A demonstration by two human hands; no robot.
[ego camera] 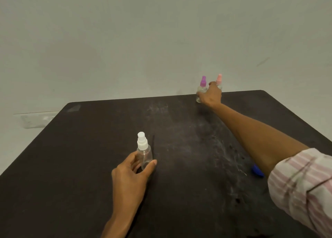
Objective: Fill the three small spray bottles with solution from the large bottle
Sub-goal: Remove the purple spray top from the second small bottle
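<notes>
- Meanwhile, left hand (129,173) near centre of dark surface (89,166), fingers (150,166) loosely curled around upright white-capped bottle (143,150).
- Right hand (211,94) at surface's far edge, fingers around purple-capped bottle (202,87), pink-capped bottle (219,79) just beside.
- Likely gathering stage; caps on, large bottle unseen.

The person's two arms enter from the bottom edge of the head view. The right arm wears a sleeve (303,187) of woven shirt cloth, pale pink with white stripes crossed by thin darker lines that form a loose check. The cloth is rolled or pushed up to about the elbow, where it bunches in a thick folded cuff with soft creases. Below the cuff the forearm is bare down to the right hand (211,95). The left arm is bare along all that shows, and the left hand (130,175) wears no ring, watch or glove; its nails are short and unpainted.
</notes>
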